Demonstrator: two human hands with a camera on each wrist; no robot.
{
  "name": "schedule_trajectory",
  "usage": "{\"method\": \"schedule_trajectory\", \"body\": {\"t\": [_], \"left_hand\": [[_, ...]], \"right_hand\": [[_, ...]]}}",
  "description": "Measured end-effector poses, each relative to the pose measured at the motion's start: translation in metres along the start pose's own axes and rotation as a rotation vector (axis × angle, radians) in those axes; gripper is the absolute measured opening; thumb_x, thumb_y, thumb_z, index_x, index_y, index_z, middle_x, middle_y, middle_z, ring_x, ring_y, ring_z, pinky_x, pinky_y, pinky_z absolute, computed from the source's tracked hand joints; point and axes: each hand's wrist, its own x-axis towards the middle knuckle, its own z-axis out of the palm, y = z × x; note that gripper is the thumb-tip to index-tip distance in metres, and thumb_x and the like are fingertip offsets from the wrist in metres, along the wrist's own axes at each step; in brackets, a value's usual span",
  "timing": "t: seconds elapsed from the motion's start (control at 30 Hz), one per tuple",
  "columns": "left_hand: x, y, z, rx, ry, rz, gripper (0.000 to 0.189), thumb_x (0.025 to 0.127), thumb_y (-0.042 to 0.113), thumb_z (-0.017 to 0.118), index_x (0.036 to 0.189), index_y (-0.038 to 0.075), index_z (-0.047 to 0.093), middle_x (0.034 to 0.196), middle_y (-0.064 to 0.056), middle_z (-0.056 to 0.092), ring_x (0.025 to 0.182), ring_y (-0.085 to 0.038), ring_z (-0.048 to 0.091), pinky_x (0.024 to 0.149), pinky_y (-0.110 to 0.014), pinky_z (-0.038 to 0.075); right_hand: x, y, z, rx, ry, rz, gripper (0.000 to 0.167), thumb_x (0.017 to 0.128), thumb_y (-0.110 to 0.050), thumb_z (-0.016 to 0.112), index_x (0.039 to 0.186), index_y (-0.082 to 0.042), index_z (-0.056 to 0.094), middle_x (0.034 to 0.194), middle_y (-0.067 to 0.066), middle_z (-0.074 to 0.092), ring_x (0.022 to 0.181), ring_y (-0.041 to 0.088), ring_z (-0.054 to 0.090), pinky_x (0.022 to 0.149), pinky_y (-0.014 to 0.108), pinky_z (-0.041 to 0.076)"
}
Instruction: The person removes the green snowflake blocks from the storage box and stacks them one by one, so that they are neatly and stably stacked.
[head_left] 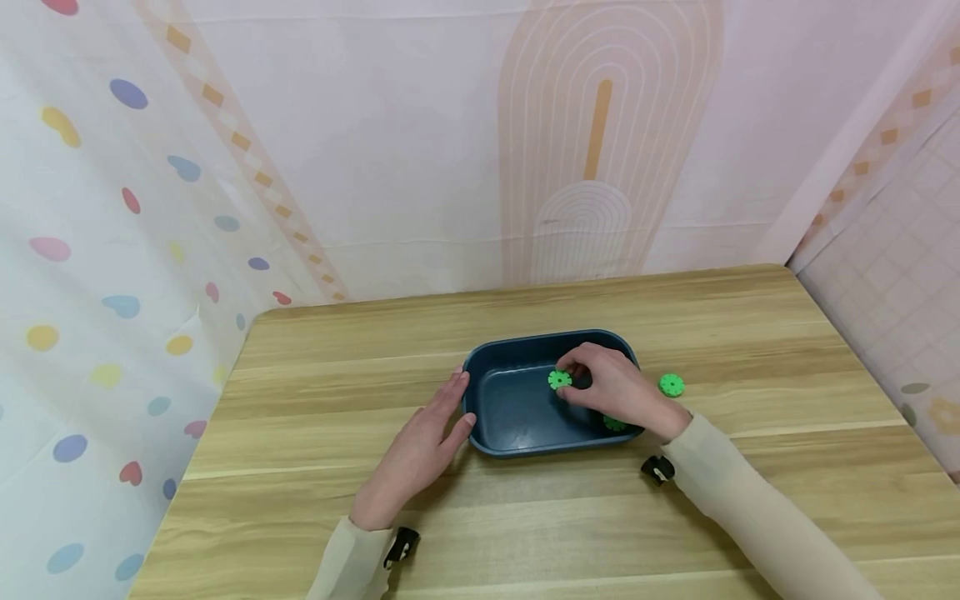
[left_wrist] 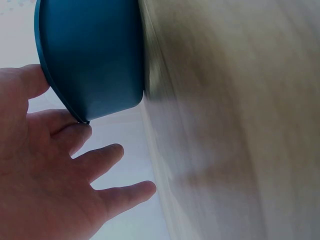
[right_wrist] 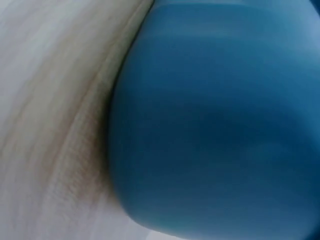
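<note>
A dark blue rectangular tray [head_left: 517, 417] with rounded corners stands on the table. Inside it, my right hand [head_left: 615, 385] pinches a green notched disc [head_left: 559, 380] between thumb and fingers. Another green disc [head_left: 614, 423] lies in the tray's near right corner, partly covered by that hand. My left hand [head_left: 427, 446] rests against the tray's left end, fingers spread; the left wrist view has its fingertips right at the rim of the tray [left_wrist: 92, 55]. In the right wrist view the tray's outer wall [right_wrist: 210, 140] fills most of the picture, and the right hand is out of sight.
On the wooden table [head_left: 322, 400], just right of the tray, lies a further green disc [head_left: 671, 384]. A patterned cloth [head_left: 390, 150] hangs behind the table and along its left side. Black straps [head_left: 402, 547] sit at both wrists.
</note>
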Motion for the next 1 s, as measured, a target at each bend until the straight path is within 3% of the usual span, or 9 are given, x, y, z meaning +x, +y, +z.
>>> {"method": "schedule_trajectory", "body": {"t": [1.0], "left_hand": [[0.001,-0.003,-0.001,0.028,0.011,0.023,0.064,0.110,0.036,0.051,0.164,0.010,0.028,0.170,-0.003,0.022,0.155,-0.028,0.026,0.117,-0.063,0.032]], "right_hand": [[-0.022,-0.004,-0.018,0.014,0.088,0.013,0.030,0.092,-0.022,0.081,0.118,-0.009,0.072,0.110,0.001,0.067,0.099,0.021,0.061,0.086,0.042,0.054]]}}
